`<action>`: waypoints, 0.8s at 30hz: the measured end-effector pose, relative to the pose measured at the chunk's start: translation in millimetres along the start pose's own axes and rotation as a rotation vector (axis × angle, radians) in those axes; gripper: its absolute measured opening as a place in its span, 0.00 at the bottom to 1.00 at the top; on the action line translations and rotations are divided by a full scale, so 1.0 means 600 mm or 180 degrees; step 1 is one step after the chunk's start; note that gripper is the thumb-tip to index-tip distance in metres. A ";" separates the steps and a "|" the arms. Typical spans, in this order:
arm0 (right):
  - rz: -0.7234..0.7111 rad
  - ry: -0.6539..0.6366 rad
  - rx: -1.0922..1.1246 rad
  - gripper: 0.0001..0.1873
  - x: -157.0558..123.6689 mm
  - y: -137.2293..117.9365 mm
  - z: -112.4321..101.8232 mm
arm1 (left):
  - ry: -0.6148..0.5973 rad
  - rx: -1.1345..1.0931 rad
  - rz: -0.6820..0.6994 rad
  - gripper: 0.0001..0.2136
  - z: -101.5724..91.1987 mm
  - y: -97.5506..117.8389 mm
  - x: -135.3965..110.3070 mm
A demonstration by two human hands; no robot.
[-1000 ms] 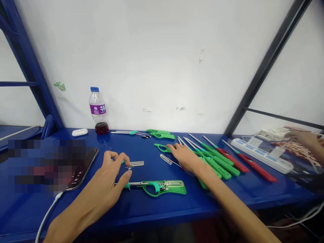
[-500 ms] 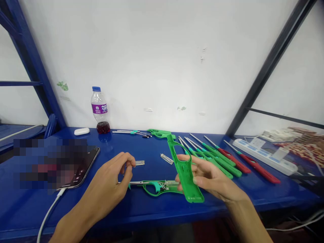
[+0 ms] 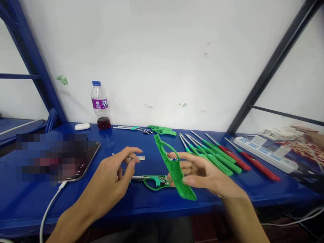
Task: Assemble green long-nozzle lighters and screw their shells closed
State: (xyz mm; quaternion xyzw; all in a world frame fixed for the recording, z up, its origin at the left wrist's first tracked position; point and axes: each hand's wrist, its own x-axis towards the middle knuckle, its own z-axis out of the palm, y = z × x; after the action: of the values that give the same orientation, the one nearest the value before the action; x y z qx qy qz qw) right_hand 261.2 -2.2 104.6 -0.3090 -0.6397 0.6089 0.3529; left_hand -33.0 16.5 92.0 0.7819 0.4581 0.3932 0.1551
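Bench (image 3: 149, 203): glossy blue, reflective; casing half (image 3: 174, 171): smooth green plastic, slight sheen; rightmost rod (image 3: 231, 143), toward the right edge: bright, smooth metal; bottle (image 3: 100, 104), rear edge: clear, glossy plastic; wall (image 3: 162, 50): matt, locally rough.

Past the left hand (image 3: 113, 175) stands a bottle (image 3: 100, 105); left of that hand lies a phone (image 3: 87, 163). Right of the right hand (image 3: 201, 171), a power strip (image 3: 267, 154) lies near a blurred, possibly reddish heap (image 3: 301, 148).

Room behind left grip (image 3: 111, 177) stops at the bottle (image 3: 100, 104).
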 end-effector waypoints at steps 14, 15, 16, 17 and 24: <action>0.0175 0.0529 -0.3205 0.19 0.001 0.009 0.003 | -0.0696 0.0540 0.0373 0.10 0.007 -0.035 0.002; 0.0165 0.0511 -0.3218 0.18 0.003 0.010 0.004 | -0.0801 0.0555 0.0367 0.09 0.008 -0.038 0.002; 0.0157 0.0491 -0.3234 0.17 0.004 0.010 0.005 | -0.0894 0.0569 0.0361 0.09 0.008 -0.040 0.002; 0.0163 0.0469 -0.3253 0.17 0.006 0.011 0.006 | -0.0974 0.0590 0.0355 0.09 0.009 -0.041 0.002; 0.0333 0.0396 -0.3379 0.17 0.010 0.014 0.008 | -0.1264 0.0717 0.0231 0.10 0.019 -0.045 0.001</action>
State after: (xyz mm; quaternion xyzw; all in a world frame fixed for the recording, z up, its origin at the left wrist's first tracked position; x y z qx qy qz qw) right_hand 253.7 0.5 96.6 -0.5119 -0.8212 0.1991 0.1546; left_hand -40.2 32.9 68.5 0.8723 0.4312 0.1833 0.1398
